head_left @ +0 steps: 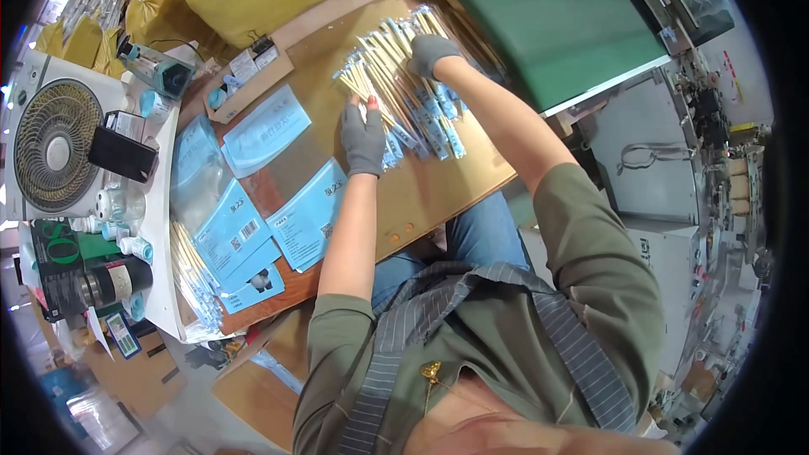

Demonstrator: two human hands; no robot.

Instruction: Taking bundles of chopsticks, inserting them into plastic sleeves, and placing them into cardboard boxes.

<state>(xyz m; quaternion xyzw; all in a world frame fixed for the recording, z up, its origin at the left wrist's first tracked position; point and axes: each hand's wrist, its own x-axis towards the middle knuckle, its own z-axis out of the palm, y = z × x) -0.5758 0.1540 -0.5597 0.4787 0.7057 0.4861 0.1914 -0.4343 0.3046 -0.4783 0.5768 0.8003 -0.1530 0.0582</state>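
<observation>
On the table, gloved hands touch wooden sticks in blue-printed wrappers; whether gripping, I cannot tell

sticks: tan | gloves: grey | packets: light blue | apron: grey, striped | belt: green

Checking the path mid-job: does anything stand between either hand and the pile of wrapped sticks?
Nothing visible does. The left hand is at the left edge of the pile of wrapped sticks; the right hand is over its upper right. The blue packets lie off to the left.
</observation>
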